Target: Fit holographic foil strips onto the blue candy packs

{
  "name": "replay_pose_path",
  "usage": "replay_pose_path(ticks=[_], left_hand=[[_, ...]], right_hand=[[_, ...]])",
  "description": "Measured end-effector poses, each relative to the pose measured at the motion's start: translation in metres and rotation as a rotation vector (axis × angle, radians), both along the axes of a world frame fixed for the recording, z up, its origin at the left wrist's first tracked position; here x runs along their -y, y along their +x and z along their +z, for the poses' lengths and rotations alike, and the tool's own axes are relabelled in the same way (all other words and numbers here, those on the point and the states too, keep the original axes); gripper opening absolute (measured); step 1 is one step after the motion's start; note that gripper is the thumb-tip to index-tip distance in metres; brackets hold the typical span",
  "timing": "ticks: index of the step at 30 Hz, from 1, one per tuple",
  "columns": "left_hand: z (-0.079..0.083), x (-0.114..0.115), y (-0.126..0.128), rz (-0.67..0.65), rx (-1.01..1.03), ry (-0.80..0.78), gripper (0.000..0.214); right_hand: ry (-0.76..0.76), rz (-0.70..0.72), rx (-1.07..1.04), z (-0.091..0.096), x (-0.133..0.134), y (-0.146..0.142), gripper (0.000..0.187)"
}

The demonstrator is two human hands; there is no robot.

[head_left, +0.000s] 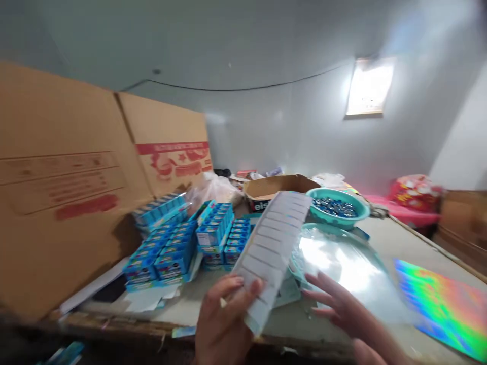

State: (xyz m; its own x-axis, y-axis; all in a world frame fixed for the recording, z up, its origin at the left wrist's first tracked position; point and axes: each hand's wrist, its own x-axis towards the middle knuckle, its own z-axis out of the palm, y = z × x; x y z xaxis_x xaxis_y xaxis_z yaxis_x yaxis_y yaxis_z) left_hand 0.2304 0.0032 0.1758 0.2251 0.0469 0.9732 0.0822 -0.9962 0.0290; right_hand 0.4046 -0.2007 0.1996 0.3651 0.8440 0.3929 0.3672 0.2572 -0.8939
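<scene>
My left hand [230, 314] grips the lower end of a long white sheet [276, 228], thumb on top and fingers curled beneath. A row of dark cross lines divides the sheet, which slants up and away to the right. My right hand [338, 309] is open, fingers spread, apart from the sheet and just in front of a teal tray [300, 271] with glare on its shiny cover. Blur softens both hands. To the left of the sheet, small blue printed boxes [171, 253] stand in rows in open cartons.
Behind the tray is a teal basin [340, 221] of small shiny dark pieces. An open cardboard box [253, 191] and a clear plastic bag [215, 190] lie farther back. Large cardboard panels [76, 192] wall the left side. A rainbow holographic sheet [445, 304] lies at the right.
</scene>
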Motion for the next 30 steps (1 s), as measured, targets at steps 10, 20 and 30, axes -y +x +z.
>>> replay_pose_path(ticks=[10,20,30], left_hand=[[-0.029,0.035,0.025,-0.399,-0.356,0.14,0.013],[-0.019,0.001,-0.007,-0.256,-0.093,-0.933,0.037],[-0.034,0.0,-0.007,0.146,0.071,-1.348,0.048]], right_hand=[[0.021,-0.22,-0.327,0.009,-0.048,-0.02,0.038],[-0.282,0.078,0.039,0.005,-0.032,-0.025,0.03],[-0.202,-0.111,0.048,-0.044,-0.049,-0.052,0.08]])
